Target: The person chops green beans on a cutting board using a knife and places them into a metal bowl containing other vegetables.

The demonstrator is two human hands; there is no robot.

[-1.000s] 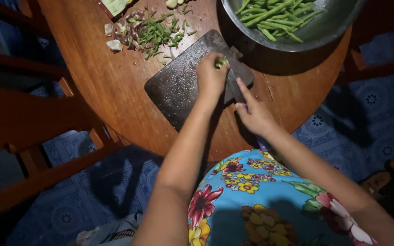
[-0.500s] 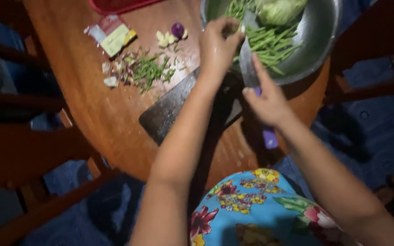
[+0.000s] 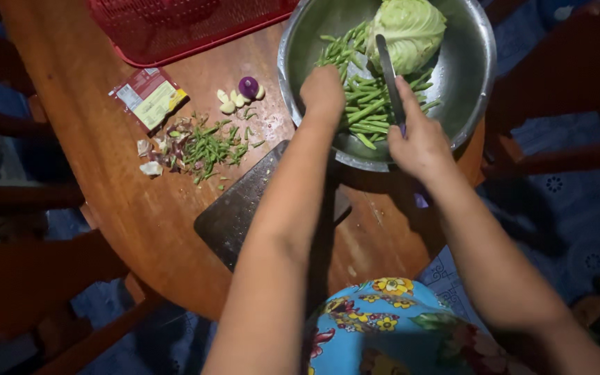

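Nearest the camera, a flowered garment [image 3: 383, 326] is seen at the bottom edge, and two bare forearms are stretched away from it over a round wooden tabletop [image 3: 126, 201]. One dark cutting board [image 3: 244, 208] lies on the tabletop just beyond the near edge, partly covered by the left forearm. Left of the board, a loose heap of green trimmings and pale peel [image 3: 196, 147] is scattered, and just beyond it a few pale garlic cloves [image 3: 234, 101] and one purple shallot [image 3: 248, 86] are set together. One small flat packet [image 3: 148, 97] lies farther left. Farther on, one metal bowl [image 3: 473, 83] stands at the right, overhanging the tabletop's edge; in it are held a pile of green beans [image 3: 359, 104], too many to count, and one pale green cabbage [image 3: 411, 28] at the far side. The left hand [image 3: 322, 94] is lowered into the bowl onto the beans with its fingers curled down among them; whether any are pinched cannot be told. The right hand [image 3: 418, 139] is held over the near rim, its fingers pressed around the handle of one knife [image 3: 387, 69], whose blade is laid across the beans toward the cabbage. Farthest off, one red mesh basket [image 3: 189, 28] is placed at the top edge.
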